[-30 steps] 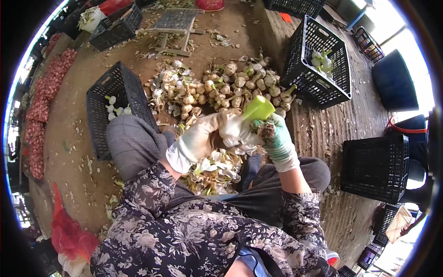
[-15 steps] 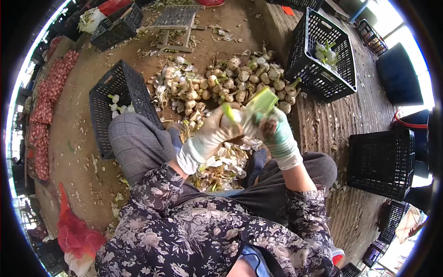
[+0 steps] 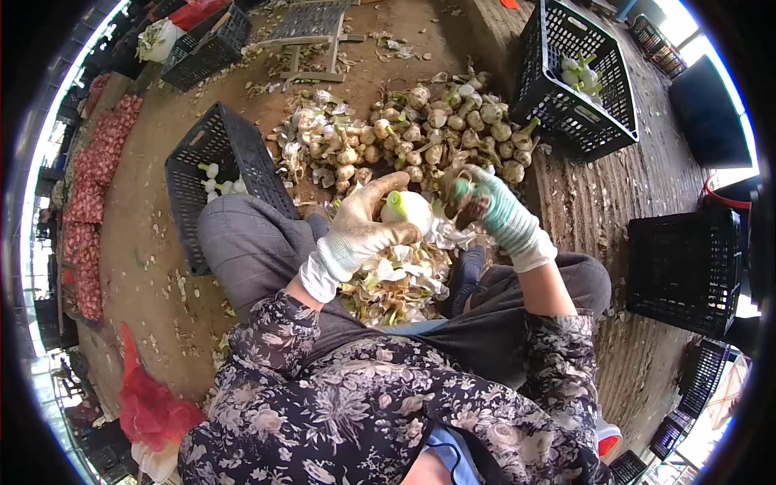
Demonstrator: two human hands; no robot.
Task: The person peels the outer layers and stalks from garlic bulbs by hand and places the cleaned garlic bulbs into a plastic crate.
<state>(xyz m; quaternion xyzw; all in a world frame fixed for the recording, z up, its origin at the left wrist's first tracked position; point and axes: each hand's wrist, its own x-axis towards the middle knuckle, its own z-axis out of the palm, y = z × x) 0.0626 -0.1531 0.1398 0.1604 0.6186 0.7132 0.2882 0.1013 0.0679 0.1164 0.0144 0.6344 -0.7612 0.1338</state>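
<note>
In the middle of the view my gloved left hand [image 3: 360,225] grips a white peeled garlic bulb [image 3: 410,212] with a short green stem. Just right of it my right hand [image 3: 491,212], in a green and white glove, has its fingers curled; what they hold, if anything, is blurred. Loose white skins hang beside the bulb. Below both hands lies a heap of peeled skins [image 3: 396,287] between my legs. Beyond them is a pile of unpeeled garlic bulbs [image 3: 453,121].
A black crate [image 3: 234,149] with white bulbs stands at left, another crate [image 3: 574,81] with bulbs at upper right. An upturned dark crate [image 3: 683,271] is at right. A low stool [image 3: 307,28] stands beyond the pile. Red net sacks [image 3: 101,174] line the far left.
The green stem piece seen at my right hand is gone from view. My right hand has moved apart from the bulb, which stays in my left hand.
</note>
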